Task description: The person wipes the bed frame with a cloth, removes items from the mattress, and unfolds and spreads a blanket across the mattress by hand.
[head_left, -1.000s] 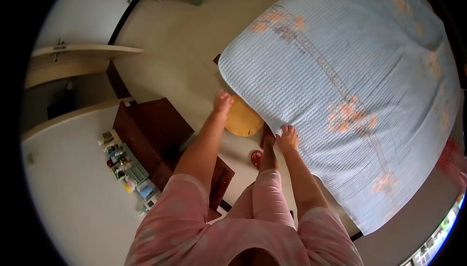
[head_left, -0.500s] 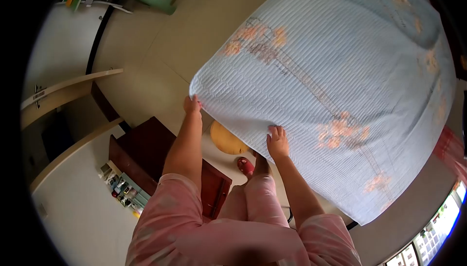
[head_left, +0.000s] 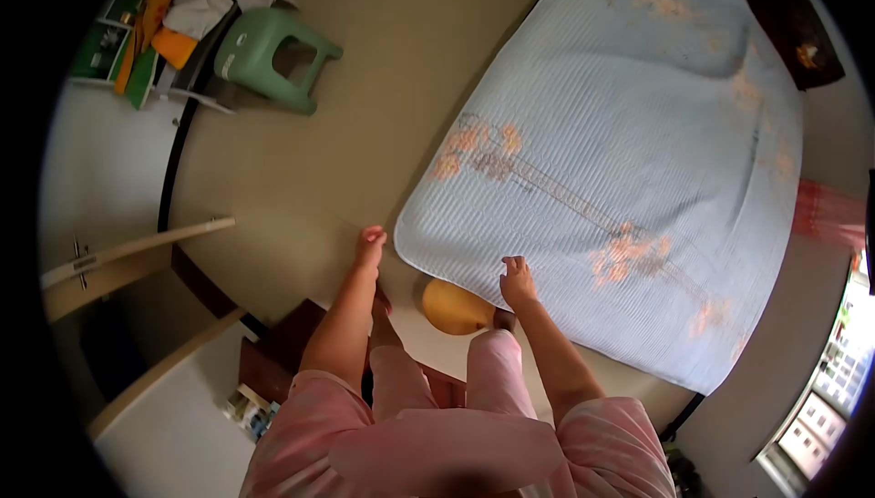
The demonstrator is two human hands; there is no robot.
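Observation:
A light blue quilted bed cover [head_left: 583, 170] with orange flower patterns lies spread over the bed. My left hand [head_left: 370, 245] is just left of its rounded near corner, apart from the cloth. Its fingers are loosely bent, with nothing seen in them. Over the near edge of the cover is my right hand [head_left: 517, 281], fingers slightly bent and apart. Whether its fingertips touch the cloth I cannot tell. Nothing shows in its grip.
A yellow round object [head_left: 453, 308] sits under the cover's near edge, close to my legs. A green plastic stool [head_left: 273, 61] stands on the floor at upper left. Open cabinet doors [head_left: 137, 252] jut out at left. A window [head_left: 825, 389] is at lower right.
My left hand has let go of the cover's corner and moved slightly down, apart from it. The corner now lies lower, against the bed. My view and legs have shifted.

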